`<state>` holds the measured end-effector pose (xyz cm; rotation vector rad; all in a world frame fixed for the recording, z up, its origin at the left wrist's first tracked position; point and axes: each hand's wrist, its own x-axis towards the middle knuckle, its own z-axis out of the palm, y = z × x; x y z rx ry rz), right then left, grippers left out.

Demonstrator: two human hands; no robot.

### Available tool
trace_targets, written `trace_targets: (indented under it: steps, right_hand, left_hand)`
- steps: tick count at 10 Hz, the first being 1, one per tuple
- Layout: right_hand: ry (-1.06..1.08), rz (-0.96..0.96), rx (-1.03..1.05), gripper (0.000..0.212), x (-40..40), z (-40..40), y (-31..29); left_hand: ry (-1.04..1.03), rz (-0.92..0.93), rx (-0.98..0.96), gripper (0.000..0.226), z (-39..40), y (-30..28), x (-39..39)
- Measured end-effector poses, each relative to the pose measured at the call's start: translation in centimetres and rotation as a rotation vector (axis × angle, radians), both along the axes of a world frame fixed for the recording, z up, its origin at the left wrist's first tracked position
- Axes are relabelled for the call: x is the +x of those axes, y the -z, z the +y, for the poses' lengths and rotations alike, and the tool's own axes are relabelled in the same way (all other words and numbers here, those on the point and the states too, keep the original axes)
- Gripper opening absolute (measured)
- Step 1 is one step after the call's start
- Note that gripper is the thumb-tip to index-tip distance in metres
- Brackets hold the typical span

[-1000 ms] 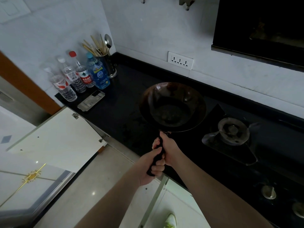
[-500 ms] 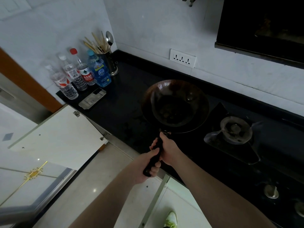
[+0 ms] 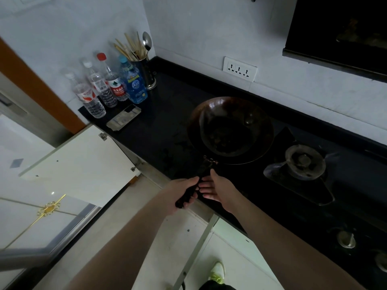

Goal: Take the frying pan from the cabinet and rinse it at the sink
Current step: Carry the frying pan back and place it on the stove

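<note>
Frying pan (image 3: 230, 130): over the black counter (image 3: 167, 114), just left of the gas burner (image 3: 304, 162)
Left hand (image 3: 184, 192): fingers curled round the pan's dark handle (image 3: 201, 174)
Right hand (image 3: 217, 188): fingers straight and loose, beside the handle, gripping nothing
Cabinet door (image 3: 81, 164): swung open at lower left
</note>
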<state>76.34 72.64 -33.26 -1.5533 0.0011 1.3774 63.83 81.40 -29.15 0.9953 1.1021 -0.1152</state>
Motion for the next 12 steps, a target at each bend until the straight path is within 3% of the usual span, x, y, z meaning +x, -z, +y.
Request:
trace_targets:
  steps: [3, 6, 8, 10, 12]
  right_hand:
    - [-0.021, -0.146, 0.026, 0.048, 0.3, -5.7, -0.5]
    - [-0.110, -0.296, 0.003, 0.025, 0.9, -11.2, -0.9]
    - [-0.121, -0.386, -0.056, 0.029, 0.6, -13.0, -1.6]
    - [-0.279, -0.655, -0.175, 0.044, -1.6, -14.2, -3.2]
    - [-0.539, -1.156, -0.245, 0.051, -5.8, -14.6, -6.0]
  left_hand:
    - [0.061, 0.073, 0.181, 0.036, 0.0, -0.5, -0.1]
    - [0.307, 0.288, 0.769, 0.046, -0.6, -0.2, -0.5]
    - [0.336, 0.327, 1.067, 0.041, -3.4, -0.1, -2.6]
    - [0.449, 0.341, 1.354, 0.056, -4.3, 1.1, -7.0]
    - [0.673, 0.325, 1.691, 0.069, -6.0, -0.5, -10.7]
